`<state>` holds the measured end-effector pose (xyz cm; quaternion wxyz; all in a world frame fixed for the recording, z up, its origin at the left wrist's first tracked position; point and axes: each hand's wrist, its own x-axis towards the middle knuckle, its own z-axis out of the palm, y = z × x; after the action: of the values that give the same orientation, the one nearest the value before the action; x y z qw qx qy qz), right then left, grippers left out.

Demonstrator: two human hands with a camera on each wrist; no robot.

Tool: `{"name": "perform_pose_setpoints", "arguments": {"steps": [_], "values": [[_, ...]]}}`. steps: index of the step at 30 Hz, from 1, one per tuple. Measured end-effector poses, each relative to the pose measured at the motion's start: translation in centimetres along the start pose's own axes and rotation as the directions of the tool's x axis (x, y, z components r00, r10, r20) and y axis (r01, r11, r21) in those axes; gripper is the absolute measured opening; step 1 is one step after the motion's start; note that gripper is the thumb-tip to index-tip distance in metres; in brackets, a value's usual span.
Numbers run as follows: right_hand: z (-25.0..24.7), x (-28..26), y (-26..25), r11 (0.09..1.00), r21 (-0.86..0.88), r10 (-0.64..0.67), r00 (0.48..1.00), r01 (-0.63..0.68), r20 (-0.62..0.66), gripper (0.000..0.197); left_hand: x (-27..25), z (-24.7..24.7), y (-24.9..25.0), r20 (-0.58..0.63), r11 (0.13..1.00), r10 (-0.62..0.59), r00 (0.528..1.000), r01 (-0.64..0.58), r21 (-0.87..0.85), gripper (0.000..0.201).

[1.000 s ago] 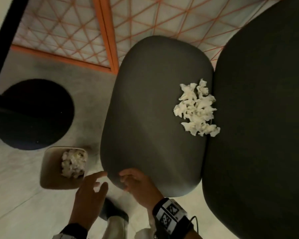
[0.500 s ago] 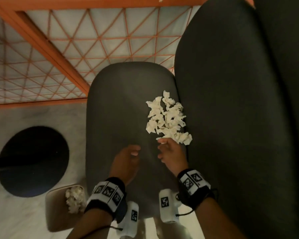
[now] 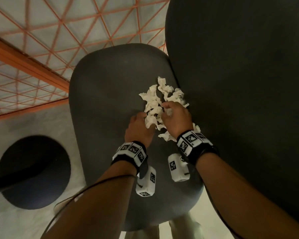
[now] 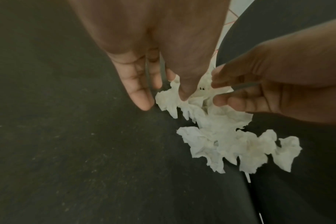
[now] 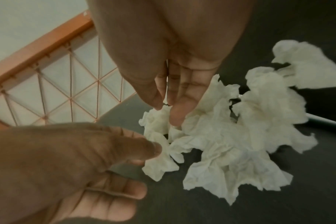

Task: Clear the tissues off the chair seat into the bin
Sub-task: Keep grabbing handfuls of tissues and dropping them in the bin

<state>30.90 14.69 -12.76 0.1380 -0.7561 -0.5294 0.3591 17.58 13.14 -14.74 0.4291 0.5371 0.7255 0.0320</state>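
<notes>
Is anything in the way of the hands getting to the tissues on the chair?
No, nothing blocks them. The left hand and the right hand already touch the pile of tissues on the chair seat, one from each side. The bin is out of view now, so that path cannot be judged.

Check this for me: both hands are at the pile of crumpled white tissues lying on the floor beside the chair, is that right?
Not quite. The tissues lie on the dark chair seat, up against the backrest, not on the floor; the head view shows it. The rest holds: the left hand and right hand are both at the pile.
</notes>
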Motion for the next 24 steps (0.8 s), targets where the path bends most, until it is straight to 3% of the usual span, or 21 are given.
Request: {"name": "perform_pose_setpoints", "arguments": {"steps": [4, 9, 12, 15, 21, 24], "values": [[1.3, 1.3, -0.1, 0.995, -0.098, -0.015, 0.994, 0.026, 0.11, 0.039, 1.8, 0.5, -0.4, 0.024, 1.0, 0.015, 1.0, -0.016, 0.006, 0.036], [2.1, 2.0, 0.1, 0.991, -0.135, 0.019, 0.993, -0.003, 0.118, 0.032, 1.4, -0.5, -1.4, -0.03, 0.996, 0.074, 0.997, -0.075, -0.052, 0.026], [2.0, 2.0, 0.2, 0.999, -0.049, 0.024, 0.998, -0.022, 0.051, 0.026, 0.9, -1.2, -2.4, -0.099, 0.992, 0.091, 0.991, -0.099, -0.076, 0.024], [1.5, 1.7, -0.1, 0.998, 0.043, 0.049, 0.999, -0.049, -0.003, 0.027, 1.1, -2.0, -3.4, -0.148, 0.986, 0.032, 0.988, -0.056, -0.16, 0.034], [-0.1, 0.6, -0.7, 0.928, 0.294, 0.238, 0.971, -0.228, 0.001, 0.027, 3.3, -3.7, -2.2, -0.178, 0.99, 0.007, 0.984, -0.032, -0.134, 0.041], [-0.6, 0.3, -1.1, 0.889, 0.344, 0.31, 0.95, -0.304, 0.039, 0.041, 4.9, -4.4, -0.8, -0.161, 0.989, 0.073, 0.984, -0.092, -0.112, 0.02]]}}
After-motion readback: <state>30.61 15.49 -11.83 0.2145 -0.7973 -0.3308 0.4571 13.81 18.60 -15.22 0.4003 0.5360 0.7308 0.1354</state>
